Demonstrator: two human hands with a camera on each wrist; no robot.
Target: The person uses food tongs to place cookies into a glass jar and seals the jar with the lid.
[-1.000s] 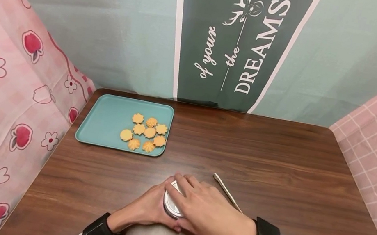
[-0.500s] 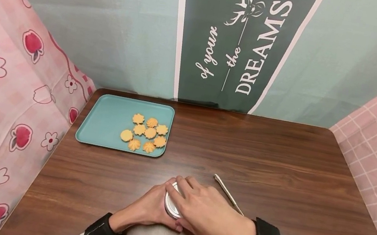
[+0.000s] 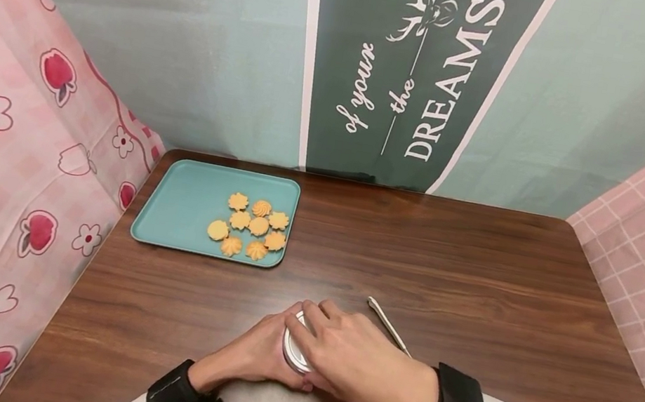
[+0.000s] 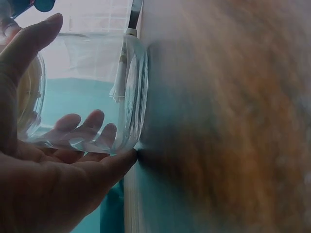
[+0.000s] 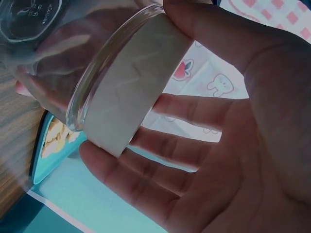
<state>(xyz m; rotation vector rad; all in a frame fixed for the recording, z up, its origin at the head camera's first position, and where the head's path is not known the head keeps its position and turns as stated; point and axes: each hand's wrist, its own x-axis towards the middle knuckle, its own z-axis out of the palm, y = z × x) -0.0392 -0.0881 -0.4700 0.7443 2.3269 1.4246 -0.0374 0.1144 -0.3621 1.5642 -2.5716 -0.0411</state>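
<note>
From the head view, both hands cover a jar [image 3: 292, 351] near the table's [image 3: 475, 283] front edge — left hand [image 3: 258, 355] wrapped round its side, right hand [image 3: 350, 361] curled over its lid [image 3: 291, 349]. The left wrist view alone shows clear glass; the right wrist view, the lid's white rim.

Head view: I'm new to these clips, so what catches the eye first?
At the table's near edge both hands meet on a clear glass jar: the left hand holds its body, the right hand grips its white lid. Far left, a teal tray carries orange cookies.
</note>
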